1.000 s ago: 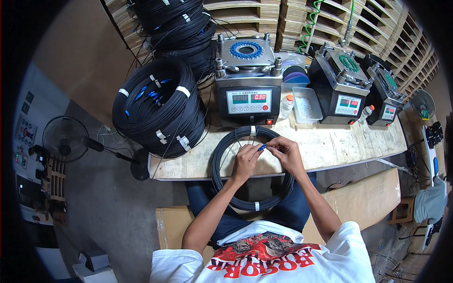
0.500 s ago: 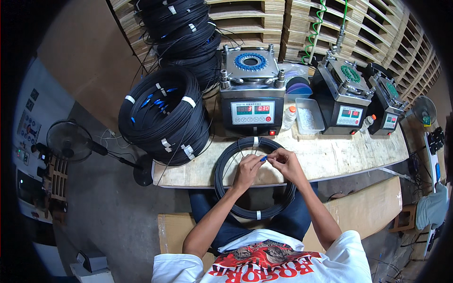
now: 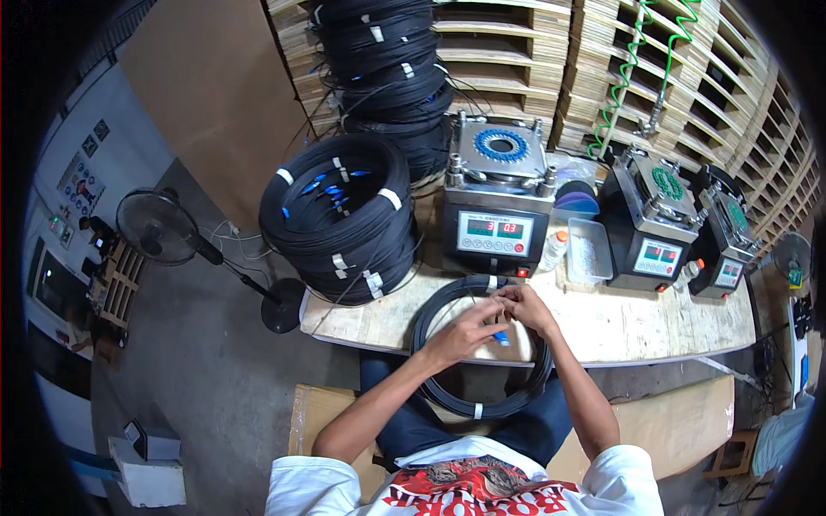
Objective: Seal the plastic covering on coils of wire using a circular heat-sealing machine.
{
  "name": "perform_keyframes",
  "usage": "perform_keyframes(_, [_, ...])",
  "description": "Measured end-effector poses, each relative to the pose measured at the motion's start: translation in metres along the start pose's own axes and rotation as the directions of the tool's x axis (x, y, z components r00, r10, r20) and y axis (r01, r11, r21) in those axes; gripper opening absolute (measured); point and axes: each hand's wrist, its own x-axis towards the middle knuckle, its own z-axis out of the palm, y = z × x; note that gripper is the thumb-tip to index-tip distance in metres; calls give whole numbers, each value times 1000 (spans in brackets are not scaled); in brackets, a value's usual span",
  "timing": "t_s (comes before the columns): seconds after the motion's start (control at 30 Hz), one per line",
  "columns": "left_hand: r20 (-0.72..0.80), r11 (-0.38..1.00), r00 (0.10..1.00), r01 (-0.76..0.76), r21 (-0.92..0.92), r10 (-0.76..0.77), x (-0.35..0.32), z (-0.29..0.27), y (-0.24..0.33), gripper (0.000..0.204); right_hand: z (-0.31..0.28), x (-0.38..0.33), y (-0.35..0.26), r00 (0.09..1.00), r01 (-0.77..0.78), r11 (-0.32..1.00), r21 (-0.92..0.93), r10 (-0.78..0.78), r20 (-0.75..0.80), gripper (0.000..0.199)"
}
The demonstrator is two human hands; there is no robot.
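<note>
A black cable coil (image 3: 422,334), bound with white tape, leans over the table's front edge and down onto my lap. Above its opening, my left hand (image 3: 465,335) is closed with a small blue cable connector (image 3: 501,339) at its fingers, the blue end sticking out below them. My right hand (image 3: 528,310) meets the left fingertips, its thumb and fingers pinched together. Whatever lies between the right fingertips is too small and covered to make out.
On the wooden table (image 3: 361,325) stands a stack of cable coils (image 3: 344,245) at left. Behind my hands is a polishing machine (image 3: 495,232) with a blue ring of connectors; two similar machines stand right. A clear tub (image 3: 589,275) and a bottle (image 3: 555,251) sit between. A fan (image 3: 280,305) stands left.
The view has shifted, so the scene sits lower and further right. My fingers have moved off their shared pinch on the blue connector, which now hangs below the left fingers.
</note>
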Motion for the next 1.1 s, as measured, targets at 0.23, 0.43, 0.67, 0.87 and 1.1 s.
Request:
perform_keyframes(0.23, [353,930,878,227,288,-324,-43,-62,-6,26,-15,-37,-9,961,26,990,-135,-62,-269,28])
perform_keyframes(0.43, [527,933,814,50,355,-244,-48,-74,-18,19,-10,-40,-6,958,-80,981,-175,27,-284,27])
perform_keyframes(0.67, [494,935,834,69,348,-246,-43,-63,-34,14,8,-47,2,923,19,827,-562,-231,-309,36])
perform_keyframes(0.87, [362,868,895,54,494,-261,-29,-67,-19,8,7,-51,-1,870,47,585,-810,-422,-254,35])
perform_keyframes(1.1, [56,593,633,686,423,-772,-47,-63,-73,84,-29,-28,11,943,-120,727,-676,-128,-306,57])
